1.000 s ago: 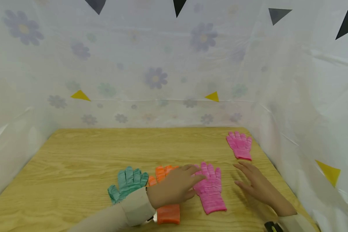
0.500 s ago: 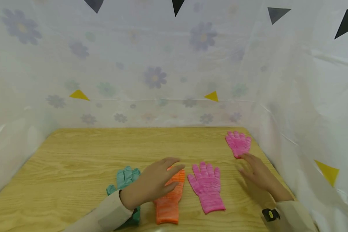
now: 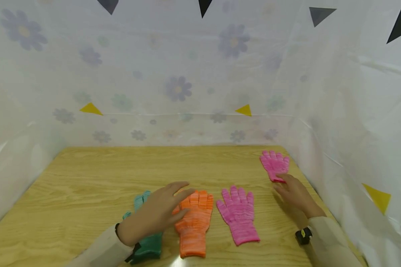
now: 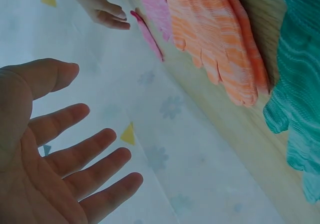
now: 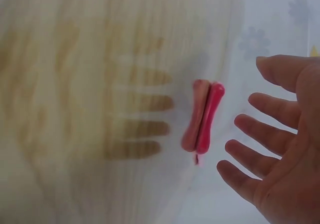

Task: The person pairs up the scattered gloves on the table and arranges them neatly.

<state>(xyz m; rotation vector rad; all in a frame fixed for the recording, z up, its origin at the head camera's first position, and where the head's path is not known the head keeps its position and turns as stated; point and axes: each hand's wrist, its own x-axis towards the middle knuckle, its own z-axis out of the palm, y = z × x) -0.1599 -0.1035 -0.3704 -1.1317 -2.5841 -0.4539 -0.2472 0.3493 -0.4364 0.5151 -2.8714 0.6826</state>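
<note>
My left hand (image 3: 155,209), fingers spread, hovers above a teal-green knit glove (image 3: 150,246) and partly covers it. Beside that glove lies an orange knit glove (image 3: 194,230), which shows two layers in the left wrist view (image 4: 215,34). A pink glove (image 3: 238,215) lies flat to its right, fingers pointing away. My right hand (image 3: 297,193) is at the cuff of another pink glove (image 3: 274,163) at the table's far right. In the right wrist view, that cuff (image 5: 202,116) faces the camera, apart from the extended fingers (image 5: 265,131). Both hands hold nothing.
The wood-grain table (image 3: 97,174) is enclosed by pale flower-print sheeting (image 3: 200,74) at the back and plain white sheeting (image 3: 364,122) on the right. Yellow and black triangles are stuck on the sheeting. A dark band (image 3: 303,236) circles my right wrist.
My left hand has moved left, away from the near pink glove and off the orange one, to over the green glove. My right hand has moved slightly to the far pink glove's cuff.
</note>
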